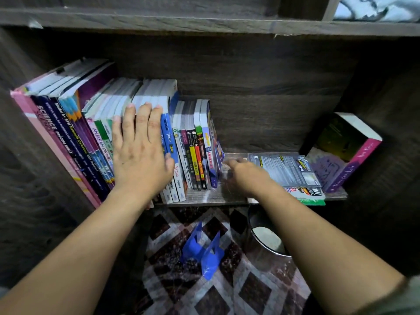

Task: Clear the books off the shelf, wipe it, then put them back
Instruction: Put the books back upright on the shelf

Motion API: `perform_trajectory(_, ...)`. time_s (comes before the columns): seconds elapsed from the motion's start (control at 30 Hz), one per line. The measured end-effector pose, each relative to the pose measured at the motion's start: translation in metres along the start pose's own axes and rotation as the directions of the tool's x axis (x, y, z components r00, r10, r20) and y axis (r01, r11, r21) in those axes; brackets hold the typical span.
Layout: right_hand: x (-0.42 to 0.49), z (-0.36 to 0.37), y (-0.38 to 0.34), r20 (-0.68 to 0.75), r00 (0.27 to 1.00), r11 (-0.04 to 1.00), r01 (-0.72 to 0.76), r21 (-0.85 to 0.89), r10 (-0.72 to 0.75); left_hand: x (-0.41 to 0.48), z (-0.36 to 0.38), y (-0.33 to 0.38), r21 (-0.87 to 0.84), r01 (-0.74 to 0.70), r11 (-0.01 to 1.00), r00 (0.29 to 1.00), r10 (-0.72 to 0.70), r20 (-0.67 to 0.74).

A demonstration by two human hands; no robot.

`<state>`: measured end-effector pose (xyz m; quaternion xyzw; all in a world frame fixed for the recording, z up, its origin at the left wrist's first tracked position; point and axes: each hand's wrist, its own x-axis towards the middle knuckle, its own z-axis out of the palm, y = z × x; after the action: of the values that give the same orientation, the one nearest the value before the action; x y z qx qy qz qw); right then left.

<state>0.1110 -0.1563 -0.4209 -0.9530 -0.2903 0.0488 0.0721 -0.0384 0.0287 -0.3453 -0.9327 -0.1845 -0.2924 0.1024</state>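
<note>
While the left hand [141, 151] lies flat with straight fingers on the upright row of colourful paperback books [113, 137], seemingly steadying them, the blurred right hand [245, 176] reaches beside the row's last book; its grasp I cannot tell. Both work on the dark wooden shelf [227, 196], whose right end carries flat books [288, 171].

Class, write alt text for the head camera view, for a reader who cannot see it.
A left hand presses flat on a row of upright books on a dark wooden shelf. The blurred right hand reaches toward a stack of flat books; a purple book leans at the right end.
</note>
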Motion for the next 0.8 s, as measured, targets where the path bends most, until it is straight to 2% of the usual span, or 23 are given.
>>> perform_trajectory(0.07, -0.004, 0.007, 0.025, 0.035, 0.997, 0.996, -0.062, -0.064, 0.064, 0.000, 0.000, 0.001, 0.004, 0.005, 1.000, 1.000, -0.005, 0.004)
perform_trajectory(0.17, -0.012, 0.010, 0.059, 0.125, 0.980, 0.988, -0.154, 0.001, 0.153, 0.001, 0.000, 0.003, -0.006, 0.015, 1.000, 1.000, -0.015, -0.008)
perform_trajectory(0.3, -0.022, 0.019, 0.089, 0.152, 0.968, 0.979, -0.190, -0.078, 0.200, 0.002, 0.002, 0.006, -0.018, 0.026, 0.999, 0.999, -0.027, -0.022)
perform_trajectory(0.57, -0.036, 0.028, 0.083, 0.167, 0.979, 0.983, -0.089, -0.158, 0.115, 0.002, 0.004, 0.010, -0.032, 0.036, 0.999, 0.998, -0.037, -0.042)
perform_trajectory(0.7, -0.042, 0.032, 0.068, 0.189, 0.979, 0.966, -0.023, -0.258, 0.074, 0.003, 0.004, 0.010, -0.037, 0.037, 0.999, 0.998, -0.039, -0.050)
perform_trajectory(0.8, -0.043, 0.036, 0.065, 0.152, 0.988, 0.958, 0.007, -0.288, 0.039, 0.003, 0.003, 0.011, -0.051, 0.042, 0.998, 0.998, -0.045, -0.054)
